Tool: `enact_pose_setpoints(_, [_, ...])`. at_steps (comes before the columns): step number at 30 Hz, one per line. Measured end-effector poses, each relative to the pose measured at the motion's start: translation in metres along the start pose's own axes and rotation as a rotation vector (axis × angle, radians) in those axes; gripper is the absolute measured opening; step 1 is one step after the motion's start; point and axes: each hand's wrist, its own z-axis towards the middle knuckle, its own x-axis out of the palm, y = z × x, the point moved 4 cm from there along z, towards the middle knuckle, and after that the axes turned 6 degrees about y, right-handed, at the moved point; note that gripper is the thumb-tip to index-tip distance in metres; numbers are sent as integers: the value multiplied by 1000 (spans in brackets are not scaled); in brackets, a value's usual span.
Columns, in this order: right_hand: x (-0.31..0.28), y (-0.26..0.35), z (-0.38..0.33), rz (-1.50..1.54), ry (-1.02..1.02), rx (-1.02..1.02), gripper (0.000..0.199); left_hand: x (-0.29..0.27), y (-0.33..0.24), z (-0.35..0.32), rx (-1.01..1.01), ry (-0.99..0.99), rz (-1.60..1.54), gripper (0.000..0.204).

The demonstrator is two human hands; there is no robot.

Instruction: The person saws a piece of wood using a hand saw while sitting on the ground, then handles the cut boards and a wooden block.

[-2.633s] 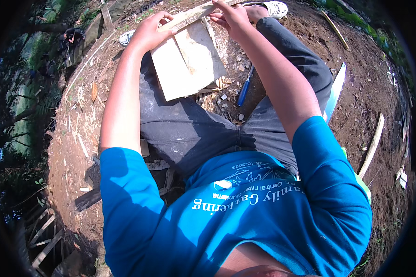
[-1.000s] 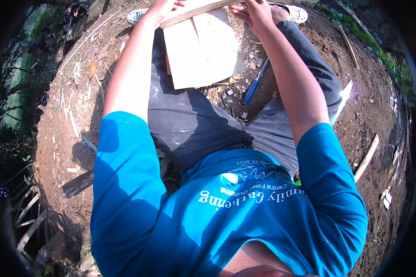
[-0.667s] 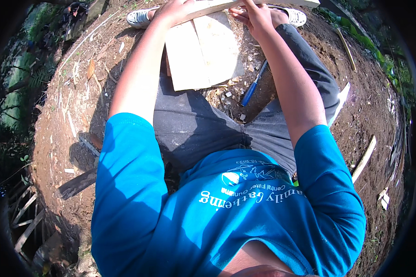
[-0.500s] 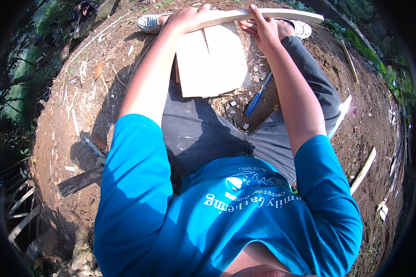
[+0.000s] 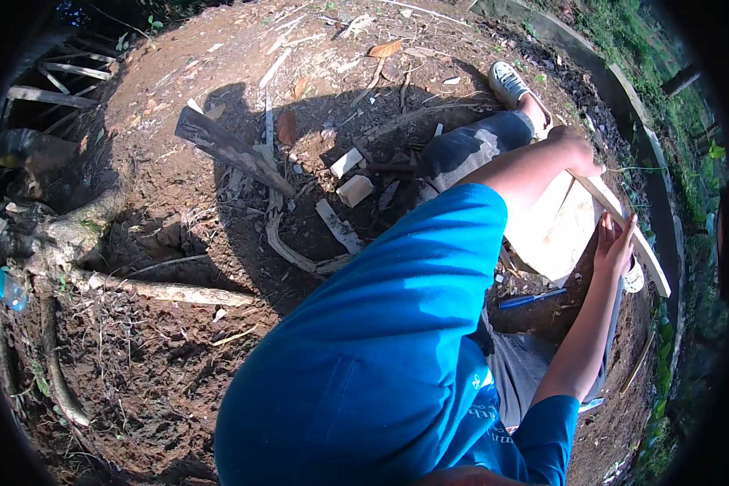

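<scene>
A long, pale, slightly curved strip of wood (image 5: 641, 247) slants across the right side of the head view. My left hand (image 5: 576, 152) is closed around its upper end. Farther along, my right hand (image 5: 615, 245) grips the strip from the near side, with fingers partly hidden behind it. Under the strip, between my legs, is a broad, pale, sunlit wooden block (image 5: 552, 227). A blue-handled tool (image 5: 530, 299), its kind unclear, lies on the ground near the block's lower edge.
A dark length of wood (image 5: 233, 151) and several pale offcuts (image 5: 355, 191) lie on the soil to my left. Roots and a thin log (image 5: 166, 291) cross the ground at lower left. A low concrete edge (image 5: 636, 101) runs along the right.
The view has swung to the left, so my hands, the strip and the block now appear at the right. Both hands still hold the strip.
</scene>
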Motion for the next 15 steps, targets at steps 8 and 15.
enact_pose_setpoints(8, [-10, 4, 11, -35, 83, 2, 62, -2, -2, 6, 9, -18, -20, 73])
enact_pose_setpoints(15, [-2, 7, 1, -69, 67, -5, 77, -2, 0, 2, 5, -35, -1, 74])
